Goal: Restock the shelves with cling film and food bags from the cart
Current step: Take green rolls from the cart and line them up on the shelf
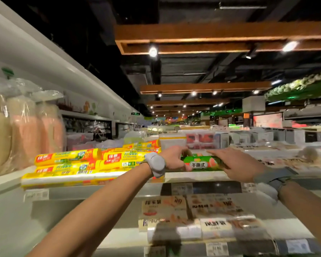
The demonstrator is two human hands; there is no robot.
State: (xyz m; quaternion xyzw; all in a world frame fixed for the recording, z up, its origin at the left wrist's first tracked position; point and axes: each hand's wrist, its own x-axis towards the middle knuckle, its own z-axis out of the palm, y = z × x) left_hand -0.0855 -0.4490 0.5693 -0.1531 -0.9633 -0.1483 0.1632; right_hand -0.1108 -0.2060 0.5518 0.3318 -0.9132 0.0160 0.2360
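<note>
Both arms reach up from the bottom of the frame to the top shelf (193, 175), whose pale front edge runs across the middle. Between the hands, just right of centre, a green box of cling film (202, 164) lies lengthwise on or just above that edge; blur makes it hard to say whether it touches the shelf.

The left hand (174, 158) is curled round the box's left end, fingers over the top and thumb below, so that end is covered. The right hand (237, 164) has its fingers stretched nearly straight along the box's right end. Its thumb is hidden, and the hand covers where the box stops. A grey band (157, 166) sits on the left wrist and a darker strap (275, 177) on the right.

Left of centre, yellow boxes (69, 158) are stacked in layers on the same shelf, the left arm crossing in front of the nearest ones. At the far left stand pale rolls in clear wrap (22, 130), cut off by the frame edge. Behind the hands are clear containers (200, 140), their contents too blurred to read.

Below the shelf edge, price labels (182, 188) are smeared and unreadable. Flat packets (193, 206) fill the lower shelf, at lower centre and right; only part of their printing is legible.
</note>
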